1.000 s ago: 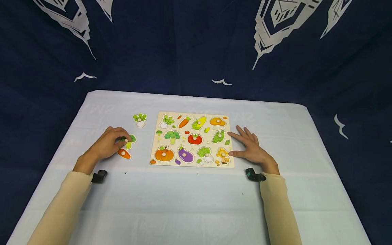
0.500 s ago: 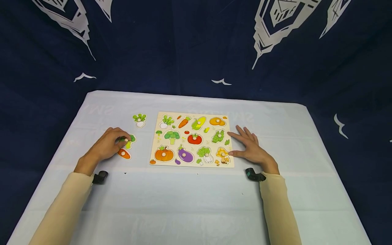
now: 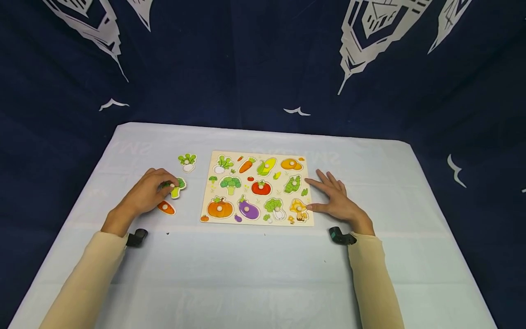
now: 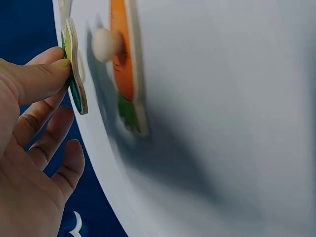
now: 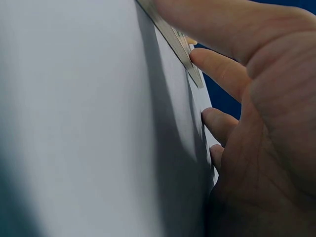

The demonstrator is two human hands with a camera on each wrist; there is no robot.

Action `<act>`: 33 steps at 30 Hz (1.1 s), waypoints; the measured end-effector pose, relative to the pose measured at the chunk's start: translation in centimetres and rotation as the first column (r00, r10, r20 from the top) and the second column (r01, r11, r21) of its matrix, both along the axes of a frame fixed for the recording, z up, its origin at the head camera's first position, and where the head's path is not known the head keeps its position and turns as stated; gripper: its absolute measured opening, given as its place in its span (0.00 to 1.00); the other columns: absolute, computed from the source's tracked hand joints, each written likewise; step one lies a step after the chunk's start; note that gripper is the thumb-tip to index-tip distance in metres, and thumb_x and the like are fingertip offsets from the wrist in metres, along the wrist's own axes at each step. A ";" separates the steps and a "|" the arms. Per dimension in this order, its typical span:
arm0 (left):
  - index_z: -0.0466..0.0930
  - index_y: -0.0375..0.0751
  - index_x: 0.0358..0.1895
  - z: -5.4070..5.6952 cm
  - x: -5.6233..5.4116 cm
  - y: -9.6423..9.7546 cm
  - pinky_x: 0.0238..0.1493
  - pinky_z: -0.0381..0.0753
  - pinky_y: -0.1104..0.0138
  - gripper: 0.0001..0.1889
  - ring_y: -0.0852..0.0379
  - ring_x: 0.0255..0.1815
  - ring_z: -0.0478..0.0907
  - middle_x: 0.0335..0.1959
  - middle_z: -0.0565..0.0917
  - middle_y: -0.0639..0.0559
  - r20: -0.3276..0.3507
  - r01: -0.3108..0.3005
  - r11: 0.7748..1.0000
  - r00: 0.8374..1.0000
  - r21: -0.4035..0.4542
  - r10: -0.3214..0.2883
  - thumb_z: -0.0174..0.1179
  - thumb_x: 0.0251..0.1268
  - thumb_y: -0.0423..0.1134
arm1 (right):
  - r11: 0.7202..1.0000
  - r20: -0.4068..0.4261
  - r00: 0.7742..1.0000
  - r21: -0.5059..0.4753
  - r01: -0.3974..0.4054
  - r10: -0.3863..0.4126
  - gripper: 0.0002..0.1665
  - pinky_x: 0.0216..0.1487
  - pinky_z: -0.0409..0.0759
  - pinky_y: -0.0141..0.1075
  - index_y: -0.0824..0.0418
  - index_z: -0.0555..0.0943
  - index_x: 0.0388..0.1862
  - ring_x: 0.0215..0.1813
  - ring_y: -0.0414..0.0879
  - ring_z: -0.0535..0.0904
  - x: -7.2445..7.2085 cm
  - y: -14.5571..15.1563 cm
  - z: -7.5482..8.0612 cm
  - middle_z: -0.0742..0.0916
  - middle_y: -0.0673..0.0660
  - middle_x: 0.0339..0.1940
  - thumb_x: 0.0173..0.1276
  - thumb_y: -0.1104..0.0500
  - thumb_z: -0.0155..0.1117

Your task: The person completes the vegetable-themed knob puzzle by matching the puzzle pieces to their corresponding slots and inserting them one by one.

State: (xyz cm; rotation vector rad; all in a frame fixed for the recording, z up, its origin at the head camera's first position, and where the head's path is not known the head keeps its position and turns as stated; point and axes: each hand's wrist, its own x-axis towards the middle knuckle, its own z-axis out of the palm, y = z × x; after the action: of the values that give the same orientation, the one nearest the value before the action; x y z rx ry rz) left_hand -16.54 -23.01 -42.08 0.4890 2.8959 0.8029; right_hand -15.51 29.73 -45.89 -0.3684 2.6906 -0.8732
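My left hand [image 3: 144,193] pinches a broccoli puzzle piece [image 3: 175,193] between thumb and index finger, left of the puzzle board [image 3: 245,195]. In the left wrist view the broccoli piece [image 4: 75,74] is held tilted, and the other fingers are loosely bent. Just below it a carrot piece [image 3: 166,208] lies on the table, its wooden knob up. A white turnip piece [image 3: 187,163] with green leaves lies farther back. My right hand [image 3: 338,201] is spread beside the board, thumb and index fingertips on its right edge. In the right wrist view those fingers touch the board's edge [image 5: 170,37].
Several knobbed pieces sit in the board, among them a pumpkin [image 3: 220,208], an eggplant [image 3: 248,208] and a tomato [image 3: 261,187]. The broccoli, carrot and turnip pictures show no knobs. A white cloth [image 3: 263,278] covers the table; a dark blue curtain [image 3: 234,59] hangs behind.
The left hand has shifted slightly right with the broccoli piece, which now sits a little farther from the carrot piece. The right hand and the board have stayed put.
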 end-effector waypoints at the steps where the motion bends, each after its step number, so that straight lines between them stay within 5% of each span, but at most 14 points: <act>1: 0.86 0.37 0.46 0.1 0.0 0.2 0.60 0.70 0.47 0.10 0.44 0.53 0.71 0.49 0.84 0.41 -0.002 0.003 1.000 1.000 0.001 -0.003 0.61 0.65 0.25 | 1.000 0.000 1.000 0.000 0.000 0.000 0.52 0.77 0.25 0.63 0.45 0.64 0.79 0.84 0.58 0.29 0.0 0.0 0.0 0.47 0.56 0.85 0.57 0.41 0.76; 15: 0.86 0.38 0.47 1.6 -0.5 1.9 0.57 0.72 0.50 0.09 0.46 0.51 0.70 0.49 0.84 0.44 -0.040 0.042 0.998 0.998 -0.048 -0.043 0.62 0.67 0.27 | 1.000 -0.016 1.000 0.008 -0.005 0.005 0.52 0.77 0.25 0.64 0.46 0.63 0.79 0.84 0.58 0.29 0.0 0.0 -0.3 0.47 0.56 0.85 0.58 0.40 0.76; 33: 0.87 0.41 0.44 1.7 -1.3 4.8 0.59 0.73 0.52 0.08 0.47 0.51 0.72 0.48 0.85 0.46 -0.099 0.117 0.992 0.988 -0.041 -0.121 0.63 0.66 0.28 | 1.000 -0.009 1.000 0.017 0.000 0.000 0.52 0.77 0.26 0.63 0.45 0.63 0.79 0.84 0.58 0.29 0.2 -0.1 -0.2 0.47 0.56 0.85 0.58 0.41 0.76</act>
State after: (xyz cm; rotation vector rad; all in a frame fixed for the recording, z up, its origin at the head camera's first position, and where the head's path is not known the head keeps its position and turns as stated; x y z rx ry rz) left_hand -17.83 -18.25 -40.35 0.7111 2.9325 0.7293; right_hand -15.27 29.66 -46.08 -0.3693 2.7047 -0.8508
